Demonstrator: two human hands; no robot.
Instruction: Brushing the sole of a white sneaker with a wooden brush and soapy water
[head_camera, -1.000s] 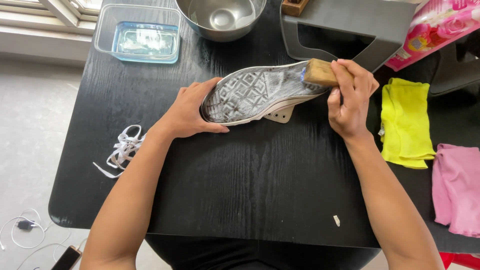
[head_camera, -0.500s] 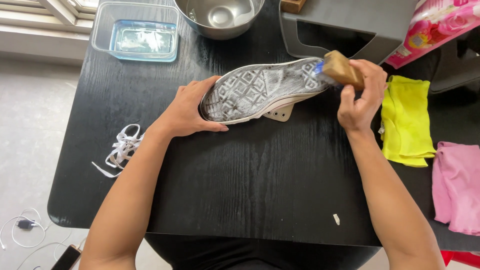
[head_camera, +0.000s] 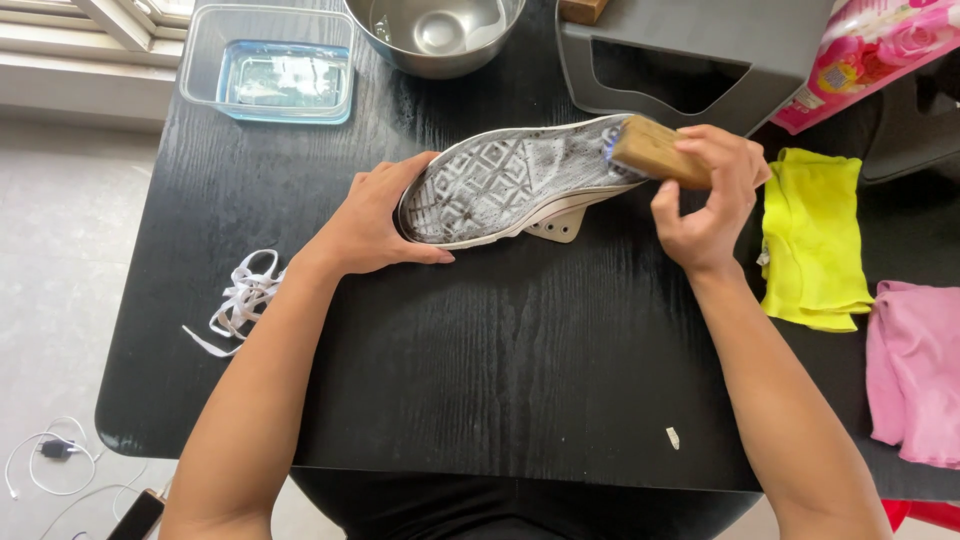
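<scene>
A white sneaker (head_camera: 510, 185) lies sole-up on the black table (head_camera: 480, 380), its patterned sole grey with dirt and suds. My left hand (head_camera: 375, 220) grips the toe end and holds it steady. My right hand (head_camera: 710, 195) is closed around a wooden scrub brush (head_camera: 655, 152), which rests against the heel end of the sole.
A steel bowl (head_camera: 435, 30) and a clear container of water (head_camera: 270, 65) stand at the far edge. White laces (head_camera: 240, 300) lie at the left. A yellow cloth (head_camera: 810, 240), a pink cloth (head_camera: 915, 370), a grey box (head_camera: 690, 50) and a pink floral package (head_camera: 870, 50) are at the right.
The brush slid out past the heel end, lifted slightly, and is now back against the heel of the sole. My left hand has kept its hold on the toe.
</scene>
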